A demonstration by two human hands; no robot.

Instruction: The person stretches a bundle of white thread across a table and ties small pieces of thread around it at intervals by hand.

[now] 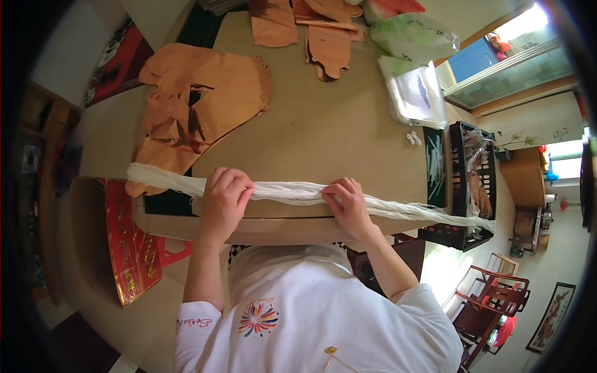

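A long bundle of white string (289,193) lies stretched along the table's front edge. My left hand (227,198) is closed on the bundle left of its middle, thumb and fingers pressed together. To the right, my right hand (347,202) pinches the same strands between thumb and fingertips. Between my hands the strands run nearly straight and loosely side by side. The bundle's left end rests over a large copper-coloured foil balloon (230,87), which lies flat and creased. Its right end reaches across the black crate's near end.
More flat copper foil pieces (328,50) lie at the table's (311,124) far side. Clear plastic sleeves (415,93) and a green-white bag (413,37) are at the back right. The black crate (459,149) holds wrapped items beside thin white sticks (434,165). A red box (134,248) stands lower left.
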